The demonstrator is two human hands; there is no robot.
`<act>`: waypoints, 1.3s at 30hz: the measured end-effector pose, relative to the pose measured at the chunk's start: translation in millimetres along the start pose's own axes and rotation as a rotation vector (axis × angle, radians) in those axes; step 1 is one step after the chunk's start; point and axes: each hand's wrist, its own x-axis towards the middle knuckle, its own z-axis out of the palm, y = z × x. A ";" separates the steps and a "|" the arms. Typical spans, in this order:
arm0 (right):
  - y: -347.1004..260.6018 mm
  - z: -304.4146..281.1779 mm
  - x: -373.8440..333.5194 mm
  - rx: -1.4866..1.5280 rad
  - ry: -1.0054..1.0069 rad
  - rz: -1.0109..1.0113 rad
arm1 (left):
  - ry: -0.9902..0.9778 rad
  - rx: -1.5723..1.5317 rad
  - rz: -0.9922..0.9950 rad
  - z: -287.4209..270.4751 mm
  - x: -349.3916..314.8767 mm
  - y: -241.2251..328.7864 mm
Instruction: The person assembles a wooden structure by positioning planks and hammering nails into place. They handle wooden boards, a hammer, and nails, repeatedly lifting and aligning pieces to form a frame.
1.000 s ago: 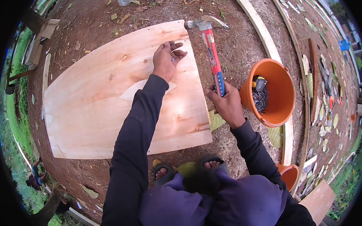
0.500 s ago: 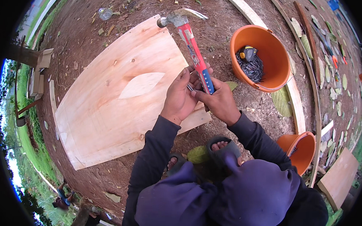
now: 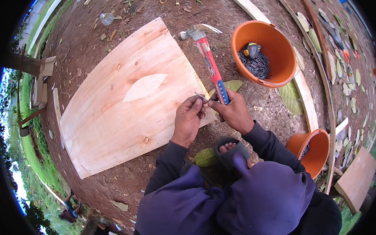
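My right hand (image 3: 234,112) is closed round the blue lower grip of a claw hammer (image 3: 209,61) with a red and blue handle. The hammer's metal head points away from me, above the ground at the board's far right corner. A thin nail (image 3: 200,96) is pinched between the fingertips of my left hand (image 3: 189,120); my right thumb and forefinger come close to its other end. Both hands are over the right edge of a pale plywood board (image 3: 109,108), which lies on the dirt and has a leaf-shaped patch in its face.
An orange bucket (image 3: 285,56) holds many nails (image 3: 256,67) and a black and yellow tape measure (image 3: 252,50). Closer to me stands a second orange bucket (image 3: 317,154). Long wooden strips (image 3: 305,99) run along the right. Two people are at the far lower left.
My hands have moved slightly apart and nearer to me, and the nail now shows between the fingertips. The hammer has shifted right and toward me.
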 end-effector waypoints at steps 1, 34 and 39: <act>4.7 -2.0 0.1 0.007 -0.003 0.003 | 0.060 -0.029 -0.033 4.5 -4.0 -4.1; 26.8 -61.5 -82.8 -0.542 -0.011 0.023 | 0.274 1.021 0.547 -20.5 41.5 -5.0; 1.3 -58.4 -78.5 -0.647 -0.027 -0.035 | 0.251 1.078 0.563 -19.1 45.0 -1.5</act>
